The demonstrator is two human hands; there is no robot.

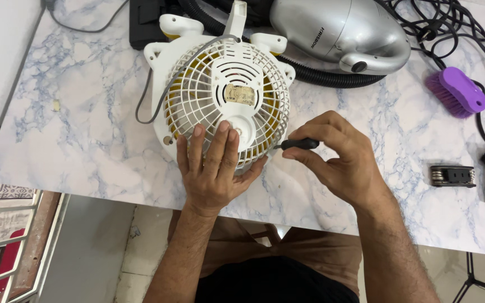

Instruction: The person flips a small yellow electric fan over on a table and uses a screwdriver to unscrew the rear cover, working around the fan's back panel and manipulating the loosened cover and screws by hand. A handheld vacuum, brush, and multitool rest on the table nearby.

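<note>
Leftmost, the white fan [220, 90] lies grille-up on the marble table [85, 146], toward its far edge, with a grey cable [144, 101] looping off its left side; the left hand [211, 168] rests flat on the near part of the grille, fingers extended and close together, gripping nothing. Just to the right, the right hand [338, 154] pinches a black-handled screwdriver [298, 144] between thumb and curled fingers, its tip against the fan's right rim. Further right lie a silver handheld vacuum cleaner [338, 33] behind the fan, a purple brush [457, 92], black cables [467, 28] and a black folding multi-tool [452, 175].
</note>
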